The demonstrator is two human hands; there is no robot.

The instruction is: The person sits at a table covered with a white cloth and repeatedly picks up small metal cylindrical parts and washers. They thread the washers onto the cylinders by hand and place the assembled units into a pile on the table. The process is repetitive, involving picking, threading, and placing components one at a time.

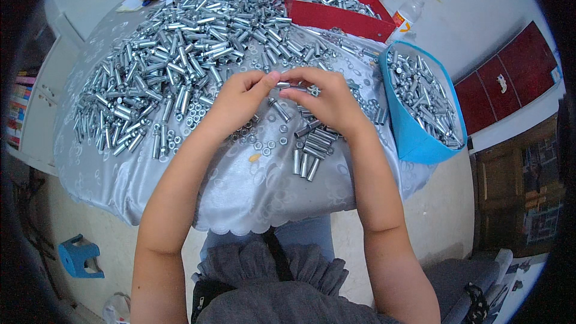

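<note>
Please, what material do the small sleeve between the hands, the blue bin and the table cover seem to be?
Sleeve: probably zinc-plated steel, bright silvery shine. Blue bin: seemingly soft plastic or coated fabric, its walls sag. Table cover: likely glossy synthetic cloth, silver sheen, woven pattern, scalloped hem.

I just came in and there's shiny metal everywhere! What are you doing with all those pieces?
A person sits at a table covered with a silver cloth. The left hand and the right hand meet above it, pinching a small metal bolt piece between the fingertips. A big heap of metal sleeves lies on the left, with loose nuts scattered near the hands. A blue bin and a red box on the right both hold more metal pieces.
</note>
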